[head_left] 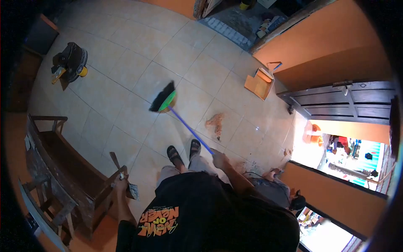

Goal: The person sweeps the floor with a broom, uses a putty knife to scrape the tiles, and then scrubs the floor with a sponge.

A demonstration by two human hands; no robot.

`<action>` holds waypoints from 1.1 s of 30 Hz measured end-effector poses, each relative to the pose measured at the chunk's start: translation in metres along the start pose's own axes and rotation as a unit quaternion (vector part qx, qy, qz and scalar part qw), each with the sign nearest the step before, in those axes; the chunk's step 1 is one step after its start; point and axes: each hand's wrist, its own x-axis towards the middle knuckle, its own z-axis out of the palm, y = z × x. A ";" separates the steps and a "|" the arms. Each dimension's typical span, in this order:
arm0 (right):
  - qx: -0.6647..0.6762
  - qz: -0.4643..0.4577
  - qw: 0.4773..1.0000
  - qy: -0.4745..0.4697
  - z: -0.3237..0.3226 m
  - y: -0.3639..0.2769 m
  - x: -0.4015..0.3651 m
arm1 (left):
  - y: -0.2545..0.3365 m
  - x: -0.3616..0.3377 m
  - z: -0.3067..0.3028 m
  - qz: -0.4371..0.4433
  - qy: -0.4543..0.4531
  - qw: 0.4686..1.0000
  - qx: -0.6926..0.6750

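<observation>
My right hand (220, 159) is wrapped round the blue handle of a broom (180, 119). The broom's green head with black bristles rests on the tiles ahead of my sandalled feet. At the left, my left hand (121, 182) is closed beside the front arm of a wooden bench (98, 178). A crumpled greyish packet (133, 191) sticks out below those fingers. To the right of the broom handle, a small heap of reddish-brown dirt (215, 122) lies on the floor.
An orange dustpan (259, 83) stands near the right wall. Another person (273, 185) is low on the floor at my right, by scattered debris. A dark machine (72, 61) sits at the upper left. An opened dark door (340, 103) borders the bright doorway.
</observation>
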 end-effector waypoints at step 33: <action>-0.171 0.267 0.948 0.027 -0.142 0.055 -0.325 | -0.061 -0.085 0.040 -0.105 -0.081 0.989 -0.061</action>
